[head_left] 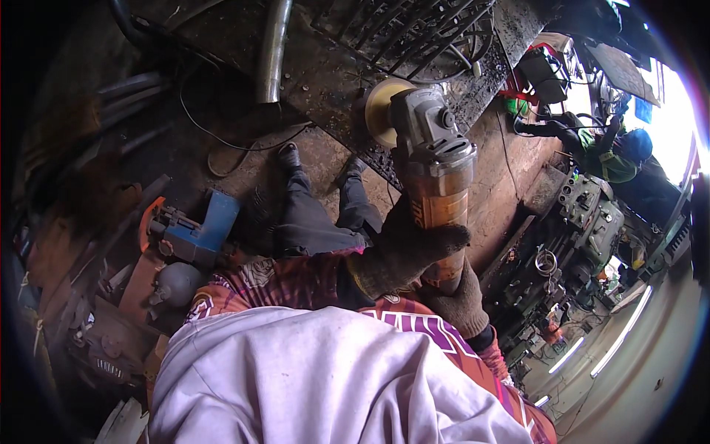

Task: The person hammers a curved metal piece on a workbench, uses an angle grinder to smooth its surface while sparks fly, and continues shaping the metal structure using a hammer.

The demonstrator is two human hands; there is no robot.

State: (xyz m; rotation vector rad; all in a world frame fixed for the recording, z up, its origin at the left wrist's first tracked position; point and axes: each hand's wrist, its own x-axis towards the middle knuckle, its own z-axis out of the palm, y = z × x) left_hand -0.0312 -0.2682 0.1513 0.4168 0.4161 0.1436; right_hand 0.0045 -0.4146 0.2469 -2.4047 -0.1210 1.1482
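An angle grinder (pixel 438 166) with a worn orange body and grey metal head is held upright in front of me, its pale yellowish disc (pixel 386 111) turned to the left over the edge of a dark metal worktable (pixel 325 100). My left hand (pixel 403 251), in a dark knit glove, wraps round the orange body. Lower down, my right hand (pixel 460 302), gloved in brownish knit, closes round the rear end of the grinder; the left hand partly hides its fingers. The disc appears apart from the tabletop, though I cannot tell the gap exactly.
A shiny metal pipe (pixel 274 59) and a rack of dark metal bars (pixel 421 33) lie on the worktable. A blue machine (pixel 203 229) stands at left. Lathe-like machinery (pixel 584 211) is at right, with a person (pixel 614 152) crouching beyond. A thin cable (pixel 196 122) hangs at left.
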